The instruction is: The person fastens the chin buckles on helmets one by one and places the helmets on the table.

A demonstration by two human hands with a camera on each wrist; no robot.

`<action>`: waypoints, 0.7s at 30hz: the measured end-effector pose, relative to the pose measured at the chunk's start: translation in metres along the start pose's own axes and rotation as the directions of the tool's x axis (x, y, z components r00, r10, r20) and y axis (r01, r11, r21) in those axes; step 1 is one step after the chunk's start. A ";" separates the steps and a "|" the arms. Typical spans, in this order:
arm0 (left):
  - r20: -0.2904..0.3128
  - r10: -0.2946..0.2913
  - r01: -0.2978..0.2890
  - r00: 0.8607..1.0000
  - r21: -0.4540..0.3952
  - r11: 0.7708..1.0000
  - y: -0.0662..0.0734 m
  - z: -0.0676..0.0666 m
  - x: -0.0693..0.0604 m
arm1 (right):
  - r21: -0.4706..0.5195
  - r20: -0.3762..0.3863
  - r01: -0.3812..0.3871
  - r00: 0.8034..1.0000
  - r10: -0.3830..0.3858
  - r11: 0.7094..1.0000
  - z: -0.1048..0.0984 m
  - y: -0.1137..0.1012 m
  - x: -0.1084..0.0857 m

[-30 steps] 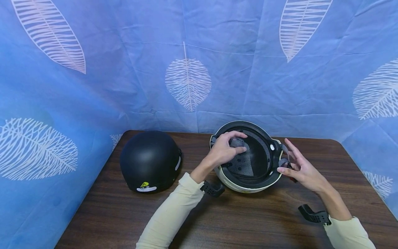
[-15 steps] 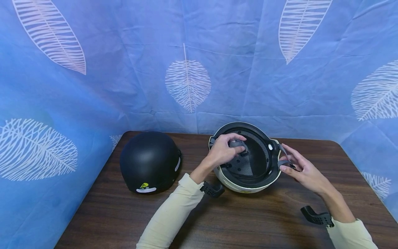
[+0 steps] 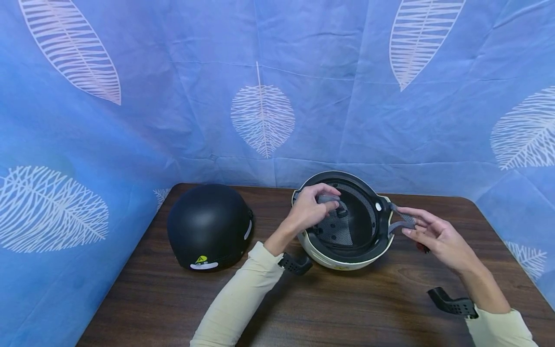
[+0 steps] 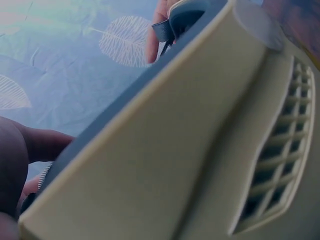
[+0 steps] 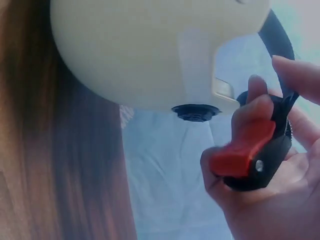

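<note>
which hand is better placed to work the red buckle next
Probably the right hand: it holds the strap at the red buckle, while the left hand is across the cream helmet.

The black helmet [image 3: 210, 226] looks matt, the cream helmet [image 5: 135, 50] smooth plastic, its strap [image 3: 401, 224] woven cloth, the table [image 3: 338, 308] wood-grained.

Cream helmet [image 4: 155, 145], gridded vent [image 4: 281, 148], leaf-print cloth [image 4: 70, 85] behind

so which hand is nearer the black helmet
Left. The left hand is right of the black helmet, over the pale helmet; the right hand, farther right, grips a strap.
</note>
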State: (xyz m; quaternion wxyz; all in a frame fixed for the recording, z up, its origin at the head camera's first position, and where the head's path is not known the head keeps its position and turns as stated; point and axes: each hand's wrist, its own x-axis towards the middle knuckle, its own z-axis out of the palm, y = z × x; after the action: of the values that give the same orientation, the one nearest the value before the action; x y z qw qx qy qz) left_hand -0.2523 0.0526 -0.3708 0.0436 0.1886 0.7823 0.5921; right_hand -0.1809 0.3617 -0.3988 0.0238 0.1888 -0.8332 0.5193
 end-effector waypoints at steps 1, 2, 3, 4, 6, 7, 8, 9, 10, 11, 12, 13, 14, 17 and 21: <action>-0.004 0.000 0.000 1.000 -0.013 1.000 0.000 0.000 0.000 | 0.008 0.000 0.009 1.000 -0.009 1.000 -0.001 0.000 0.000; -0.008 -0.002 0.002 1.000 -0.036 0.999 0.000 0.000 0.000 | 0.018 0.000 0.016 1.000 -0.016 1.000 -0.002 -0.001 0.000; -0.013 -0.008 0.007 1.000 -0.059 0.998 0.000 -0.001 0.000 | 0.026 0.000 0.025 1.000 -0.025 0.999 -0.003 -0.001 0.000; -0.019 -0.016 0.015 1.000 -0.078 0.997 0.001 -0.001 0.000 | 0.044 -0.004 0.036 0.999 -0.036 0.998 -0.004 -0.002 -0.001; -0.027 -0.033 0.030 0.999 -0.117 0.993 0.000 -0.001 0.000 | 0.130 -0.005 0.066 0.998 -0.066 0.989 -0.006 -0.003 0.000; -0.031 -0.038 0.034 0.999 -0.131 0.991 0.000 -0.001 0.000 | 0.165 -0.008 0.078 0.997 -0.077 0.983 -0.007 -0.003 0.000; -0.034 -0.043 0.038 0.998 -0.145 0.989 0.000 -0.001 0.000 | 0.210 -0.003 0.096 0.995 -0.098 0.973 -0.008 -0.004 0.000; -0.036 -0.048 0.042 0.998 -0.154 0.987 0.000 -0.001 0.000 | 0.249 0.001 0.113 0.993 -0.117 0.962 -0.009 -0.005 0.001; -0.039 -0.052 0.045 0.998 -0.164 0.985 0.000 -0.001 0.000 | 0.267 0.000 0.116 0.993 -0.120 0.957 -0.010 -0.005 0.001; -0.039 -0.052 0.044 0.998 -0.174 0.984 0.000 -0.001 0.000 | 0.272 0.002 0.117 0.993 -0.122 0.955 -0.011 -0.006 0.001; -0.042 -0.053 0.044 0.998 -0.178 0.983 0.000 -0.001 0.000 | 0.271 0.005 0.120 0.992 -0.126 0.955 -0.012 -0.006 0.002; -0.043 -0.054 0.045 0.998 -0.181 0.982 -0.001 -0.001 0.000 | 0.265 0.007 0.119 0.992 -0.126 0.957 -0.013 -0.007 0.002; -0.045 -0.054 0.045 0.998 -0.183 0.982 0.000 0.000 0.000 | 0.260 0.008 0.115 0.993 -0.122 0.959 -0.014 -0.008 0.002; -0.059 -0.049 0.037 0.997 -0.185 0.982 -0.001 0.000 0.000 | 0.182 -0.014 0.084 0.996 -0.083 0.980 -0.016 -0.013 0.002; -0.073 -0.038 0.021 0.997 -0.212 0.977 -0.002 0.000 0.001 | 0.086 -0.079 0.026 0.997 -0.019 0.996 -0.016 -0.021 0.003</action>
State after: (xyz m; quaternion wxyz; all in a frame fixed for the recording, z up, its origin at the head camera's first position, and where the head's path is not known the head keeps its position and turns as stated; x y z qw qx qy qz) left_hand -0.2541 0.0527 -0.3725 0.0421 0.1484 0.7187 0.6780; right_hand -0.1792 0.3666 -0.3733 0.0538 0.1787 -0.8061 0.5616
